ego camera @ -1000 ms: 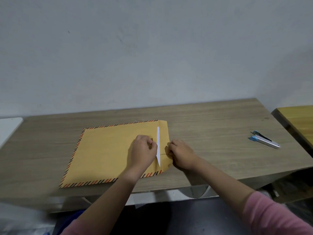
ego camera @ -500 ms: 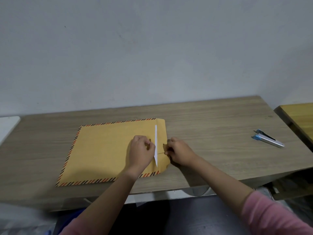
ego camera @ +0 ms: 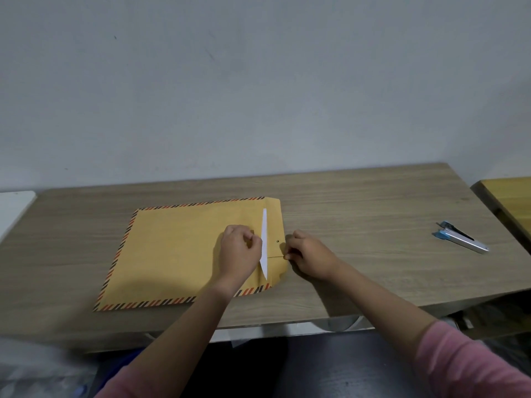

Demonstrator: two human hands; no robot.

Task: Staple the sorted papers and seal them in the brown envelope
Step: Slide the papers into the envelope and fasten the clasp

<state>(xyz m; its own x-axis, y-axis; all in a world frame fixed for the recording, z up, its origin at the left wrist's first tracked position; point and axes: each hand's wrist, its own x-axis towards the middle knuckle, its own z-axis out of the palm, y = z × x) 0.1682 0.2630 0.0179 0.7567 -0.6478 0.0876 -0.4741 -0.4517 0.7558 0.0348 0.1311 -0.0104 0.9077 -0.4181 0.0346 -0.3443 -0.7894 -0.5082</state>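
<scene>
Brown envelope (ego camera: 178, 251) flat on desk (ego camera: 359, 211), papers' white edge (ego camera: 264, 242) showing — light, floppy; left hand (ego camera: 238, 251) fisted pinning it, right hand (ego camera: 309, 255) pinching string at flap (ego camera: 276, 225) — best hold.

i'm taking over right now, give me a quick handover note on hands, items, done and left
Left hand: fist resting on the brown envelope by its flap.
Right hand: pinching a thin string at the flap's edge.
Stapler: lying unused at the table's right end.
Done: papers are inside, a white sliver showing at the flap.
Left: finish sealing the flap.
</scene>
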